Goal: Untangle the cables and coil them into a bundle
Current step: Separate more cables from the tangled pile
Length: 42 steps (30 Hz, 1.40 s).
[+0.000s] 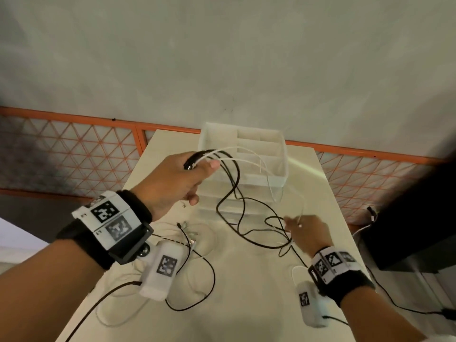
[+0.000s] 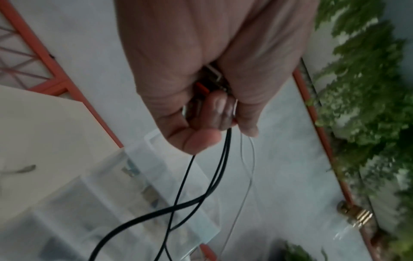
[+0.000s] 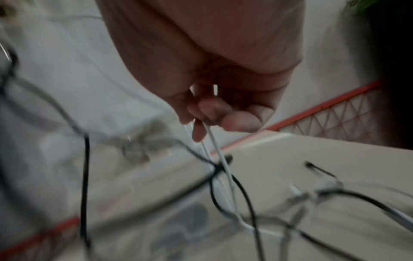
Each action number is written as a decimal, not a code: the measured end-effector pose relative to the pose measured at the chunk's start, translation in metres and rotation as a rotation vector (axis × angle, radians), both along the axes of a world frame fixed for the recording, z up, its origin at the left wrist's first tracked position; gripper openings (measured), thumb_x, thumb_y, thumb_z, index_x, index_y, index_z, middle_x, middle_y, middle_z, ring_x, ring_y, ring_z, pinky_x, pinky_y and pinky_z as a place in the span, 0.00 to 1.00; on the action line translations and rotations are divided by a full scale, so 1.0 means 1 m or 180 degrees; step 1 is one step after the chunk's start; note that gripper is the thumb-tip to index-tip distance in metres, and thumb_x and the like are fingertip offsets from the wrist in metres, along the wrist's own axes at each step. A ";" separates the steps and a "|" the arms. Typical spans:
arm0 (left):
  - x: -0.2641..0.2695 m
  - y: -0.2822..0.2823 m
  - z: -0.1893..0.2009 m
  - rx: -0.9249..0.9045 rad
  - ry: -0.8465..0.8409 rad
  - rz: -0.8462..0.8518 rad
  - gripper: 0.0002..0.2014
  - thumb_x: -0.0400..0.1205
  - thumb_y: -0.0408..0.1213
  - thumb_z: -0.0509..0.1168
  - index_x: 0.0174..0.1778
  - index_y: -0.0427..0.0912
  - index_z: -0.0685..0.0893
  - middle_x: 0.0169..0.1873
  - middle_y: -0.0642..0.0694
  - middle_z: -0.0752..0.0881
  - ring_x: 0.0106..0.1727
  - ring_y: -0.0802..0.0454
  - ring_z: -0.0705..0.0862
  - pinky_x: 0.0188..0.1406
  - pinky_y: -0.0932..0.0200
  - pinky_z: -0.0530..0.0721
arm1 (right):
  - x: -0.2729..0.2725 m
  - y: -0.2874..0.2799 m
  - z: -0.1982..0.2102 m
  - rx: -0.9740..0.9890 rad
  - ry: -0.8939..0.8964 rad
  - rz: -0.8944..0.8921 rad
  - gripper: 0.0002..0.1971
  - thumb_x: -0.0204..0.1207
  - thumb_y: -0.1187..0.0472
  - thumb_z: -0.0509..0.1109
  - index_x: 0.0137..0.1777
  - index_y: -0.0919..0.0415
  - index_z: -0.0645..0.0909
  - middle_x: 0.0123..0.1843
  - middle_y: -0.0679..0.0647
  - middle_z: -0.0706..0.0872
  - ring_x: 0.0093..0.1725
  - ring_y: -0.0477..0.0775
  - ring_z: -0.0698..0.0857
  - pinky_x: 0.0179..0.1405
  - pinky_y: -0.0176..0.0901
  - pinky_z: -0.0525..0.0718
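Note:
My left hand (image 1: 181,177) is raised above the white table (image 1: 246,304) and grips a bunch of black and white cables (image 1: 223,159) in its fist. From the fist, the black cable (image 1: 237,201) hangs in loops down to the tabletop. The left wrist view shows the fingers (image 2: 196,141) curled round the strands, black cables (image 2: 223,166) dropping below. Lower right, my right hand (image 1: 307,233) pinches a thin white cable (image 1: 299,218). In the right wrist view the white cable (image 3: 220,157) runs down from the fingertips (image 3: 239,121) through a black loop (image 3: 241,190).
A translucent white organizer with drawers (image 1: 261,154) stands at the table's far side behind the cables. More loose cables and plugs (image 1: 190,235) lie on the table near my left wrist. A dark box (image 1: 414,233) sits off the table's right edge. An orange lattice railing (image 1: 74,149) runs behind.

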<state>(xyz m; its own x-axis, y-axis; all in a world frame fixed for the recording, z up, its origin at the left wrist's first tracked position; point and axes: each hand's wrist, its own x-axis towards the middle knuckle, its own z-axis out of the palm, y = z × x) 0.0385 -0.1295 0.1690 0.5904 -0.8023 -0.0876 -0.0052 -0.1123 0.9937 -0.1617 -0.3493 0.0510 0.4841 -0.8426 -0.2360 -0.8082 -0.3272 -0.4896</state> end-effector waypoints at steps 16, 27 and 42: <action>0.010 -0.009 -0.006 -0.0273 0.0351 0.0935 0.15 0.86 0.47 0.64 0.37 0.44 0.75 0.24 0.51 0.67 0.21 0.55 0.68 0.16 0.63 0.65 | -0.002 -0.039 0.024 0.0500 -0.1457 -0.0486 0.16 0.86 0.47 0.61 0.51 0.54 0.86 0.43 0.55 0.92 0.31 0.57 0.86 0.33 0.49 0.80; 0.007 -0.006 -0.027 0.0351 0.0597 0.1007 0.12 0.87 0.48 0.61 0.41 0.46 0.79 0.24 0.45 0.75 0.24 0.48 0.79 0.17 0.61 0.77 | -0.004 -0.024 0.083 -0.0889 -0.2328 -0.0131 0.14 0.88 0.49 0.62 0.71 0.42 0.74 0.54 0.49 0.90 0.36 0.40 0.87 0.32 0.21 0.78; -0.006 0.002 -0.028 0.0962 -0.1001 -0.0659 0.19 0.85 0.53 0.63 0.33 0.44 0.77 0.24 0.51 0.76 0.22 0.59 0.71 0.21 0.68 0.69 | 0.038 0.076 0.082 -0.0138 -0.1269 0.1833 0.45 0.62 0.35 0.81 0.79 0.30 0.65 0.71 0.41 0.70 0.65 0.43 0.76 0.66 0.39 0.73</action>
